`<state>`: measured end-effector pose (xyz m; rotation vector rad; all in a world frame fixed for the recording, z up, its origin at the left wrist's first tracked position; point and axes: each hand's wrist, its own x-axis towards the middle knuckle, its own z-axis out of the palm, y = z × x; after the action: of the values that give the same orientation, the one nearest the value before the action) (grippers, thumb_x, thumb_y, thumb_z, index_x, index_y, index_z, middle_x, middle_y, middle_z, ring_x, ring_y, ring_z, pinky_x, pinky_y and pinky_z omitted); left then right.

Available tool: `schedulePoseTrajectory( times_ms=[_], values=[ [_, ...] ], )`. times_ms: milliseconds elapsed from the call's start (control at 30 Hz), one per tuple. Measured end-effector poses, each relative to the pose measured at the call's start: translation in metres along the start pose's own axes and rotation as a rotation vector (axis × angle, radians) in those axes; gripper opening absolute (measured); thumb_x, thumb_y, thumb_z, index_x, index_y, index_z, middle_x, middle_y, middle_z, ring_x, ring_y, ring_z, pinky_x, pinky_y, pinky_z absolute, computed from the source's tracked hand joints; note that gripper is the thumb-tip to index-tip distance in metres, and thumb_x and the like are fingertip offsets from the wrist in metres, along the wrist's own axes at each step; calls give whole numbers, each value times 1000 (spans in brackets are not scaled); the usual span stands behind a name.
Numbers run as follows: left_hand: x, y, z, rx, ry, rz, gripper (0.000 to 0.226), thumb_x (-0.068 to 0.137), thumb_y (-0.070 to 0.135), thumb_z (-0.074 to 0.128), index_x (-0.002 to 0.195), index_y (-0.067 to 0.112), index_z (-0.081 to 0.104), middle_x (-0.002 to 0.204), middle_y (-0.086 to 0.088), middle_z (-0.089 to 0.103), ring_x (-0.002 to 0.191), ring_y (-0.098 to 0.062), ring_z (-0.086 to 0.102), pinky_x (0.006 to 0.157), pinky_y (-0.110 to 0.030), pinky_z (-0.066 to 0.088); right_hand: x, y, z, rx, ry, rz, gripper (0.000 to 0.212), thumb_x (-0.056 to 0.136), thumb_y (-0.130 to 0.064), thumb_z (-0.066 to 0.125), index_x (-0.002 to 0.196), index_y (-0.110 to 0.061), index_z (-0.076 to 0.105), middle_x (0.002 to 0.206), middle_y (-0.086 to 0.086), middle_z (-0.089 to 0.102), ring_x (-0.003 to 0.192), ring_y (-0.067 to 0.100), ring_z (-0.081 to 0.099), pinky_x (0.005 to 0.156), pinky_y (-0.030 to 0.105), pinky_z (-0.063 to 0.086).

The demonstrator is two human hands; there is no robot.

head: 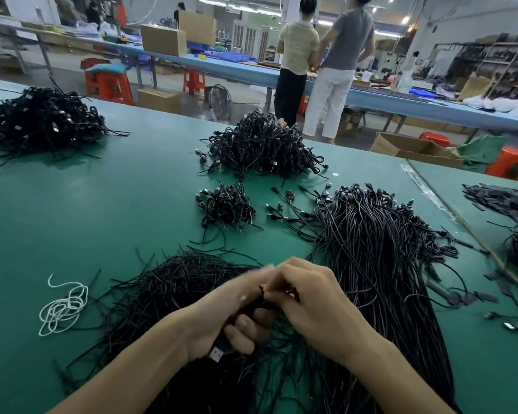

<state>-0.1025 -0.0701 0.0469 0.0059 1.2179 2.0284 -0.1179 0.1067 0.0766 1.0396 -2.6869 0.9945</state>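
Grip: left hand (222, 318) clenches a coiled thin black rubber-sheathed cable (219, 349), its silver plug poking out below the palm; right hand (308, 303) pinches a thin black strand (263, 289) at the coil's top.
Place: above the green table (102, 204), at its near edge, over a heap of loose black strands (177, 279).
Why: the coil is held tight, likely for binding.
Writing: none legible.

On table (117, 204): cable heap (174, 294) under L hand (222, 312), R hand (308, 306); string (62, 306) left, cable bundle (380, 249) right, piles (260, 144) behind.
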Motion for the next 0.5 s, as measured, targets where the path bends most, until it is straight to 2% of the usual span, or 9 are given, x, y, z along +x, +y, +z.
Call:
schedulePoseTrajectory(
  times_ms=[33,100,167,233,333,400,500],
  values=[
    [-3,0,0,121,-23,20,27,77,43,76,79,21,61,67,7,37,48,-2,29,37,-12,25,-1,0,-1,10,-18,-8,8,91,-15,66,86,-22,66,97,-16,60,91,6,60,82,31,51],
    [-5,0,2,363,-28,55,25,70,21,80,84,24,60,64,8,40,50,-3,35,40,-13,30,-3,-1,-3,-7,-70,-61,8,92,-17,65,87,-23,67,103,-18,60,94,4,60,84,28,51],
    [-5,0,1,473,7,32,23,69,12,77,76,29,64,63,8,43,49,-2,39,40,-14,33,-5,-5,-6,-64,-111,-139,8,94,-18,62,92,-23,68,108,-18,60,94,4,60,82,28,52],
    [-4,2,2,520,27,13,17,71,11,73,79,20,62,64,3,39,48,-5,35,39,-16,31,-7,-8,-8,-143,-105,-215,8,95,-18,62,96,-20,70,108,-13,62,91,7,62,77,30,54],
    [-2,4,2,521,13,7,20,77,6,67,92,9,54,63,-2,30,48,-8,25,38,-17,25,-8,-12,-10,-228,-99,-280,9,93,-15,64,98,-19,70,102,-6,64,87,12,62,68,33,56],
    [-2,5,4,541,27,10,15,80,4,64,90,10,55,62,-1,32,49,-8,25,38,-18,24,-8,-13,-11,-250,-124,-282,11,92,-13,65,100,-20,68,100,-4,63,86,12,59,65,34,56],
    [-1,5,7,645,97,8,14,78,12,67,90,15,61,65,-4,36,50,-11,29,43,-26,21,-8,-12,-10,-292,-155,-271,21,91,-9,66,105,-24,63,96,-3,61,87,16,57,67,36,55]
  ],
)
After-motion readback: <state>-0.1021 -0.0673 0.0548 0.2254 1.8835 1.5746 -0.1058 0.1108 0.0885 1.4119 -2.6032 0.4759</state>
